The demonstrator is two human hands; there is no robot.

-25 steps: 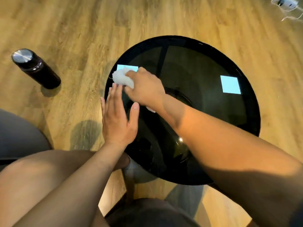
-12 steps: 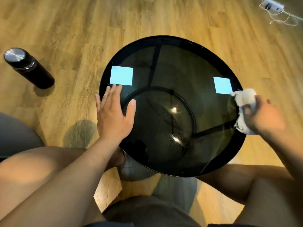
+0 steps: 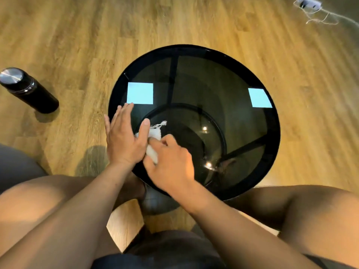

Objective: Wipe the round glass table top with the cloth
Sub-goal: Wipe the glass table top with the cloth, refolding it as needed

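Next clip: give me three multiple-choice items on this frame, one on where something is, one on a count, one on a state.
1. Where is the black bottle?
A. on the table
B. on the floor, left of the table
C. in a hand

2. How many pale blue square reflections show on the glass table top?
A. one
B. two
C. four

3. What is the left hand doing?
A. lying flat, open, at the table's left edge
B. gripping the cloth
C. holding the bottle

Key: B, it stands on the wood floor; B, one on each side; A, the right hand holds the white cloth.
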